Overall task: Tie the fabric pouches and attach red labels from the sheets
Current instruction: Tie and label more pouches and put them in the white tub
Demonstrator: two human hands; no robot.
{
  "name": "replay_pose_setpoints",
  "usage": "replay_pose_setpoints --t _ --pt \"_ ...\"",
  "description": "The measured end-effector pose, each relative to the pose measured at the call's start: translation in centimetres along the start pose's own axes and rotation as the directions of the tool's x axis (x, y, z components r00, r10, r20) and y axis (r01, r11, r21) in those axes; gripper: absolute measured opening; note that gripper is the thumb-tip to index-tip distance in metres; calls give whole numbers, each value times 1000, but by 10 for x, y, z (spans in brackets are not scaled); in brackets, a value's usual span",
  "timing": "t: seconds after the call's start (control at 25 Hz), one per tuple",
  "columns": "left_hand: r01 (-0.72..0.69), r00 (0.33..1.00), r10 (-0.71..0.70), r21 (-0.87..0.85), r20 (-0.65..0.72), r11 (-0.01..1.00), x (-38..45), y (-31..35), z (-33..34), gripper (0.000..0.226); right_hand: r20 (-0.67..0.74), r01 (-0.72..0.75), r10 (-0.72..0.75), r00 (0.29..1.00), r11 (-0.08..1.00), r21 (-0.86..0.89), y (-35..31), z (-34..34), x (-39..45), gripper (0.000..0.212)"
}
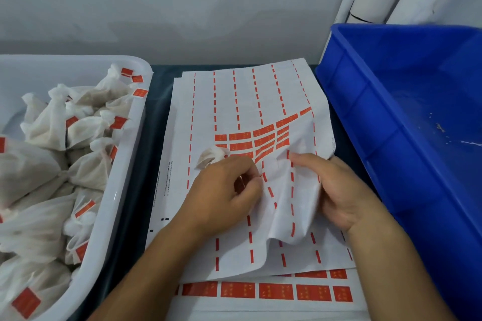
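A small white fabric pouch [211, 156] peeks out just above the left hand [221, 190]. The top label sheet [242, 112] is crumpled and lifted between both hands, with a few red labels [250, 142] left just above them.
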State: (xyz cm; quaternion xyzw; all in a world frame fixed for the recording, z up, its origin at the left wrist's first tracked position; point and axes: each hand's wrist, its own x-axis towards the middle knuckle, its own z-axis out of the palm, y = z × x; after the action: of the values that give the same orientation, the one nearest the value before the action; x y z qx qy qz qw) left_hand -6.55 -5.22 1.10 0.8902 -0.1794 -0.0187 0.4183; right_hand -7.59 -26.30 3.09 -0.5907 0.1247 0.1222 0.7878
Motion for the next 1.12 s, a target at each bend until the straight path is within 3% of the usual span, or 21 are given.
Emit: replay_pose_setpoints --t 0.08,0.16,0.24,0.36,0.52,0.64,0.72,0.76,0.84,0.92,0.96,1.04,1.12 --pt "31 999 -31 -33 -14 999 -1 -1 1 15 -54 23 -28 998 996 -90 -7 -9 -3 47" --pt "38 999 -39 -34 -33 999 -2 -1 2 14 -142 16 -62 988 952 -305 -11 -22 -5 48" --pt "21 997 -23 -36 -80 999 -2 1 3 14 -238 -23 -127 963 840 -542 -14 -35 -6 48" --pt "21 985 -34 -78 -172 997 -1 5 1 15 -285 -99 -171 943 672 -734 -15 -42 -5 54" --pt "-20 945 -36 -165 -324 986 0 12 -4 16 -284 -162 -192 940 480 -862 -14 -36 -5 70" --pt "-65 912 -38 -234 -409 970 1 15 -9 17 -295 -215 -205 933 338 -916 -20 -29 -12 69" --pt "-71 907 -56 -282 -418 957 1 17 -11 22 -272 -209 -322 907 216 -954 -23 -23 -17 63" --pt "-66 907 -66 -297 -416 953 1 18 -12 22 -234 -156 -410 882 213 -964 -27 -17 -19 56" --pt "-62 904 -46 -238 -424 969 1 19 -14 19 -129 71 -492 861 367 -928 -34 5 -21 41" --pt "-108 900 85 -29 -428 994 0 17 -17 17 22 275 -411 911 568 -775 -38 33 -18 40" --pt "-153 897 170 73 -407 985 0 16 -18 16 92 324 -376 922 620 -714 -36 44 -15 39" --pt "-239 880 301 206 -368 949 0 13 -20 16 163 384 -381 910 626 -678 -29 59 -6 27" --pt "-261 871 342 256 -352 931 1 12 -23 17 128 403 -438 890 624 -669 -20 63 1 16"
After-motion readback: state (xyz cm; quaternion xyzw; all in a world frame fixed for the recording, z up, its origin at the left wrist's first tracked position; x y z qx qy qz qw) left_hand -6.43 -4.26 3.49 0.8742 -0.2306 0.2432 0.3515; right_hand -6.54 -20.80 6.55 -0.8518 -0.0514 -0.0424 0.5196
